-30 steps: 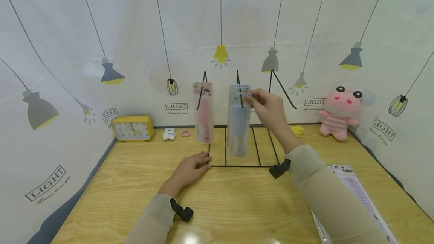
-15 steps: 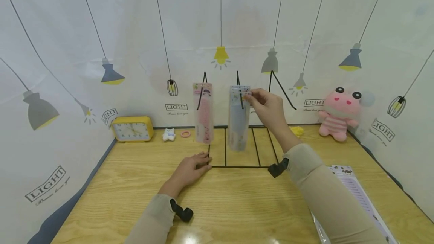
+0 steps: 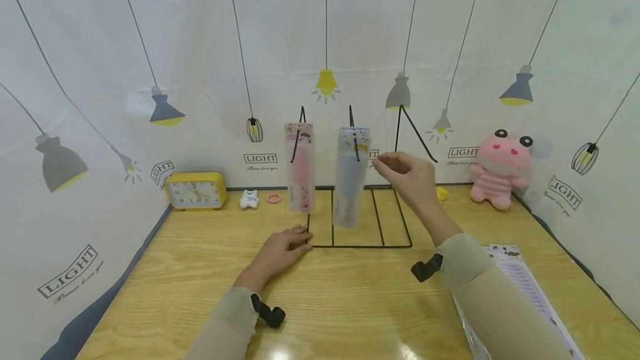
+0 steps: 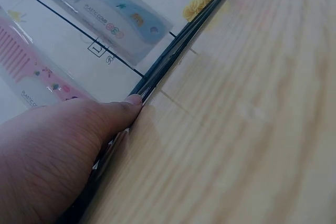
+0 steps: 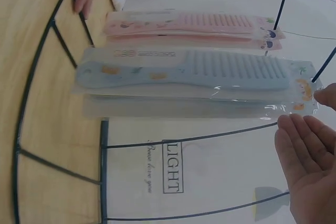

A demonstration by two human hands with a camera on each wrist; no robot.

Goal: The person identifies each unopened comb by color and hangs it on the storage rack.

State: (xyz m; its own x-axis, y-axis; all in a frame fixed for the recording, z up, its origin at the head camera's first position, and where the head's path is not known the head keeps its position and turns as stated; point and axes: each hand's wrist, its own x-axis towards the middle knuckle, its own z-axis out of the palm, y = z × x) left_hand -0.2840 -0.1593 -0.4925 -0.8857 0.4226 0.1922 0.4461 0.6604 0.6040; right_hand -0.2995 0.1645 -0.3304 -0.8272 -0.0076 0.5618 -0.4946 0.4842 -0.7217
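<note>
On the middle hook of a black wire display rack (image 3: 360, 246) hang blue plastic combs (image 3: 350, 182) in clear packets, one before another. Pink combs (image 3: 301, 171) in the same packaging hang from the left hook. Just right of the blue packets is my right hand (image 3: 407, 176); its fingers are extended, apart from the packet top, and hold nothing. My left hand (image 3: 277, 251) rests at the front left corner of the rack's base, its fairly straight fingers on the wire. In the left wrist view, its thumb (image 4: 118, 114) presses the base wire.
The rack's right hook (image 3: 420, 135) carries nothing. A purple comb packet (image 3: 525, 282) lies on the table under the right forearm. Along the back stand a yellow clock (image 3: 195, 190), a white bear figure (image 3: 249, 199), a pink ring (image 3: 274, 197) and a pink plush toy (image 3: 500, 171).
My right hand has let go of the front blue comb packet and drawn back right and down. The packet now hangs on the middle hook, tilted slightly. My left hand has stayed put.
</note>
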